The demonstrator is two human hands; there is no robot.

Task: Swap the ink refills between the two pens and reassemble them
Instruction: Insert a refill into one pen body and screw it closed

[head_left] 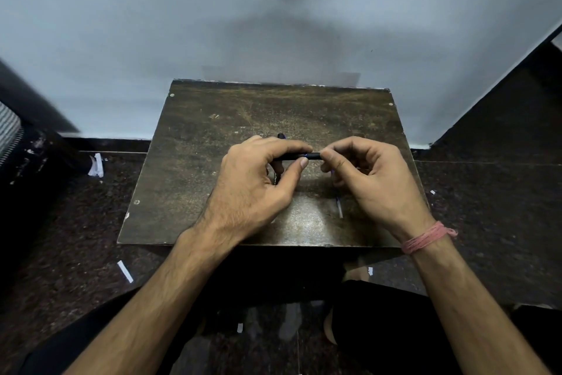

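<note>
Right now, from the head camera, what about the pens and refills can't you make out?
- Black pen, head view: both ends are hidden inside the left hand and right hand, so whether it is joined or being unscrewed is unclear.
- Second pen: only a tip shows above the left hand.
- Thin refill on the table: upper part hidden under the right hand; too small and dim to tell ink colour.

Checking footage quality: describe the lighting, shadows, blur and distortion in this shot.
Head view: dim, soft light; a broad shadow on the wall; a dull sheen on the wooden board near its front edge; wide-angle bending at the edges; left margin smeared; both hands fairly sharp.
</note>
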